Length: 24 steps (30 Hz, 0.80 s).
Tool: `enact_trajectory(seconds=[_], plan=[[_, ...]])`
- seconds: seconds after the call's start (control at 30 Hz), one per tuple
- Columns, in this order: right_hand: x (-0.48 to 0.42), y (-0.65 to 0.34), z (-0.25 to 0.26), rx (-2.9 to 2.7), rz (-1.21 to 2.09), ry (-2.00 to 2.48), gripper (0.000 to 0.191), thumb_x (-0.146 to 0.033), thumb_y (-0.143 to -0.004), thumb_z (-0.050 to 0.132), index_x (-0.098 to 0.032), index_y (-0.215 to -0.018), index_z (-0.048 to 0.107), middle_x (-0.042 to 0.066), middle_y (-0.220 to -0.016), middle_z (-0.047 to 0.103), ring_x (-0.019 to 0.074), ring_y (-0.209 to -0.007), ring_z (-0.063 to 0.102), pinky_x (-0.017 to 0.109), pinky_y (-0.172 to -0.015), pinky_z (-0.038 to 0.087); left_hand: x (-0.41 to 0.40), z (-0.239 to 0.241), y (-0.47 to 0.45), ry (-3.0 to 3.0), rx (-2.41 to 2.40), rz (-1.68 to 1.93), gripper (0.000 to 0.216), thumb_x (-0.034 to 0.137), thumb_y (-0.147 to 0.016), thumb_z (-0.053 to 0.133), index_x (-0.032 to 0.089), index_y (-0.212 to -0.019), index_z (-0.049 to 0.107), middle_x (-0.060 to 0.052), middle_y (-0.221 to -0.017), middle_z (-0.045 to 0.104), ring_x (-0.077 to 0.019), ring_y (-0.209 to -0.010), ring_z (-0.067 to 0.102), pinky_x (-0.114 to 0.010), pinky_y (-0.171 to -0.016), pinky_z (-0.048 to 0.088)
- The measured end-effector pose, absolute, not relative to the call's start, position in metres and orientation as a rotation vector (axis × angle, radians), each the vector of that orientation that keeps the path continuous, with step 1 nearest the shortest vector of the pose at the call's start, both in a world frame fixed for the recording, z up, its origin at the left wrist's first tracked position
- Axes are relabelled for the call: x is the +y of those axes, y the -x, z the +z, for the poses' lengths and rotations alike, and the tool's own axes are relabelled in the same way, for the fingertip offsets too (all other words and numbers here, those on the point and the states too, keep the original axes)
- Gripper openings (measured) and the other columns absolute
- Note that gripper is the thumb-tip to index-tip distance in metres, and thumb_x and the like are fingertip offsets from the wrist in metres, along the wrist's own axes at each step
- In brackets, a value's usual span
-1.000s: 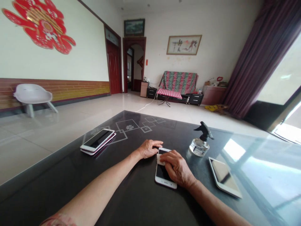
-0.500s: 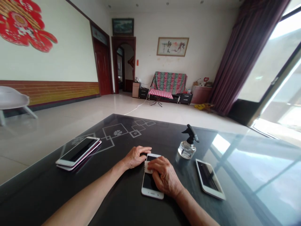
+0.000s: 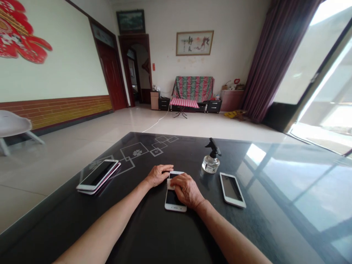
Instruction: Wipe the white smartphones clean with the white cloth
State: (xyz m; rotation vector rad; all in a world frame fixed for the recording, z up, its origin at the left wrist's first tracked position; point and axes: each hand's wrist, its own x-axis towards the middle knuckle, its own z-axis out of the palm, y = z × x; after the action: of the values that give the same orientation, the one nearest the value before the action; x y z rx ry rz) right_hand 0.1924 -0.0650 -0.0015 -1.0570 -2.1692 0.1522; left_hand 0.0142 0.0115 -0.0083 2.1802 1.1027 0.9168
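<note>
A white phone (image 3: 173,201) lies face up on the dark glass table (image 3: 154,234) in front of me. My left hand (image 3: 158,174) rests at the phone's upper left corner, fingers curled down on its edge. My right hand (image 3: 187,190) lies over the screen, fingers pressed on a small white pad (image 3: 169,184). A small clear spray bottle (image 3: 211,158) with a black trigger stands just right of the hands.
A second white phone (image 3: 232,189) lies to the right of the bottle. Two stacked phones (image 3: 98,176) lie at the table's left. A white chair (image 3: 12,126) stands by the left wall, a covered sofa (image 3: 192,91) at the far wall.
The view has shifted back and tilted, so hands and phone sit smaller and more central. Both hands stay on the phone, the right one moving only slightly over the screen.
</note>
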Motion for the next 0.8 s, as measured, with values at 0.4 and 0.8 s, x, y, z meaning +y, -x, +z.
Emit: enact_trajectory(seconds=[0.4, 0.8], plan=[[-0.121, -0.192, 0.001, -2.139, 0.203, 1.075, 0.029, -0.002, -0.078, 0.046, -0.021, -0.088, 0.066, 0.003, -0.097, 0.068, 0.0184, -0.09, 0.056, 0.033, -0.085, 0.044, 0.002, -0.01, -0.021, -2.096, 1.156, 0.973, 0.042, 0.008, -0.072, 0.051, 0.02, -0.109, 0.068, -0.001, -0.109, 0.07, -0.0161, -0.102, 0.066, -0.03, -0.096, 0.049], [-0.079, -0.192, -0.007, -2.019, 0.209, 1.138, 0.028, -0.006, -0.08, 0.044, -0.021, -0.084, 0.067, 0.004, -0.092, 0.07, 0.0196, -0.089, 0.058, 0.035, -0.085, 0.046, 0.008, -0.012, -0.02, -2.102, 1.17, 0.983, 0.041, 0.012, -0.074, 0.054, 0.022, -0.112, 0.066, 0.0, -0.102, 0.073, -0.0168, -0.102, 0.065, -0.032, -0.099, 0.046]])
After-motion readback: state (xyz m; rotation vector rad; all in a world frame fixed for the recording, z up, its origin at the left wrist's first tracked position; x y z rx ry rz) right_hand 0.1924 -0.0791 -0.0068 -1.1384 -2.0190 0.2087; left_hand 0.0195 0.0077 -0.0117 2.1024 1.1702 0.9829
